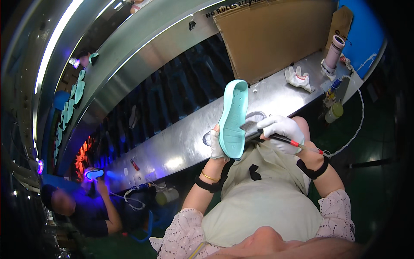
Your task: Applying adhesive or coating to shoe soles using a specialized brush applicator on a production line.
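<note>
A turquoise shoe sole [233, 123] stands nearly upright in front of me, its hollowed side with a raised rim facing up toward me. My left hand [215, 144], in a fingerless-looking white glove, grips its left edge near the lower end. My right hand [281, 127], gloved in white, is closed round the dark handle of a brush [282, 139] with a red band and a thin tube at its end. The brush's flat bristles are at the sole's right edge; whether they touch it I cannot tell. Grey ring-shaped pieces [255, 115] lie partly hidden behind the sole.
A metal ledge [181, 146] runs along a dark conveyor [172, 82]. A cardboard sheet [271, 39], a white glove [298, 80] and a pink bottle [333, 56] stand or lie at the far right. Another person [86, 207] works at left holding a blue-lit sole [95, 174].
</note>
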